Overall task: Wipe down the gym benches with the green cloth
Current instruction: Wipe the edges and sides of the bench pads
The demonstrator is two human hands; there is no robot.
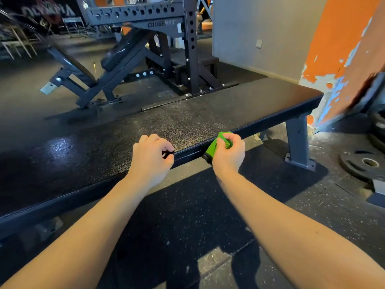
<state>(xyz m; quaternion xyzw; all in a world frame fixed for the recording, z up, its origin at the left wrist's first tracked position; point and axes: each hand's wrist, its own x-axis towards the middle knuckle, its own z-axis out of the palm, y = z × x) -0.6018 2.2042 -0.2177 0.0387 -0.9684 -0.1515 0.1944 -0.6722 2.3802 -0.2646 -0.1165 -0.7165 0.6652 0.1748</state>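
right hand (229,155): fingers (233,140) curled tight round bunched green cloth (216,145), pressed on near side edge of bench (229,105) | left hand (151,158): fingers (164,146) curled, pinching that edge just beside | do: flatten cloth, long firm strokes along edge, then top | surface: pebbled glossy black, vinyl-like, rounded corners; cloth: fuzzy terry

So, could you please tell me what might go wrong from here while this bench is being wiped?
1. The green cloth is bunched small in the right hand at the near edge of the flat bench, so strokes may miss much of the top.
2. A weight plate lies on the floor by the bench leg; stepping that way could mean a trip.
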